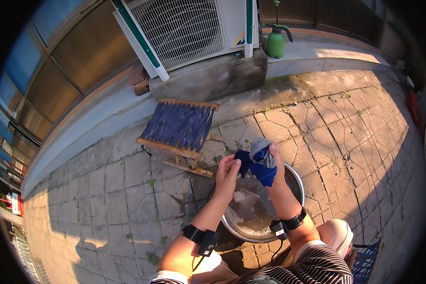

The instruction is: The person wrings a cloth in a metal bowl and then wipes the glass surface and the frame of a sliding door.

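Observation:
A bunched piece of dark blue and grey fabric [264, 156] is held between both hands, above the near middle of the paving. My left hand [228, 175] pinches a dark blue end of it between thumb and fingers. Around the larger grey and blue bundle, my right hand [278, 165] is closed, its thumb uppermost. Below the hands stands a round metal basin [300, 186] holding cloudy water [250, 213] with some suds. Part of the basin is hidden behind my forearms. Whether the fabric is one item or more, I cannot tell.
Beyond the basin, to the left, sits a low wooden folding stool [179, 126] with dark woven straps. Another strapped stool [366, 264] shows at the lower right. An air-conditioner outdoor unit [179, 32] rests on a concrete plinth [213, 80], near a green pump sprayer [276, 44].

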Demonstrator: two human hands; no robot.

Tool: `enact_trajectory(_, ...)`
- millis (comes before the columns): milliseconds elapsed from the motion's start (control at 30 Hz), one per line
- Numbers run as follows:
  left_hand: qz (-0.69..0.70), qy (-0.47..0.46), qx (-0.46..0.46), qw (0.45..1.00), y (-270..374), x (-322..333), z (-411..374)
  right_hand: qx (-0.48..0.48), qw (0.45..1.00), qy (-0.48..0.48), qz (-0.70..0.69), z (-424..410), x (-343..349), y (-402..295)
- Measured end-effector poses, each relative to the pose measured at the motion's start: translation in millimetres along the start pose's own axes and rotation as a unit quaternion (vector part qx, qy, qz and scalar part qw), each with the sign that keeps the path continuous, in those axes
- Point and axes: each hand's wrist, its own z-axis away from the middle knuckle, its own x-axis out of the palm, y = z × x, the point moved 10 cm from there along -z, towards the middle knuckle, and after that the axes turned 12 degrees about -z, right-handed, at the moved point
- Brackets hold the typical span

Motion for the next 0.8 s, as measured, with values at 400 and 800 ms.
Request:
enact_trajectory(400, 0.233, -0.006, -0.108, 0.966, -24.4, -11.4, 10.6, -0.205, 0.767, -0.225, 0.565, 42.9, 65.1, 31.7)
enact_trajectory(800, 0.368, -0.130, -0.116, 0.913, -0.8, 26.6, 6.2, 0.063, 0.699, -0.316, 0.638, -21.6, 97.0, -3.6)
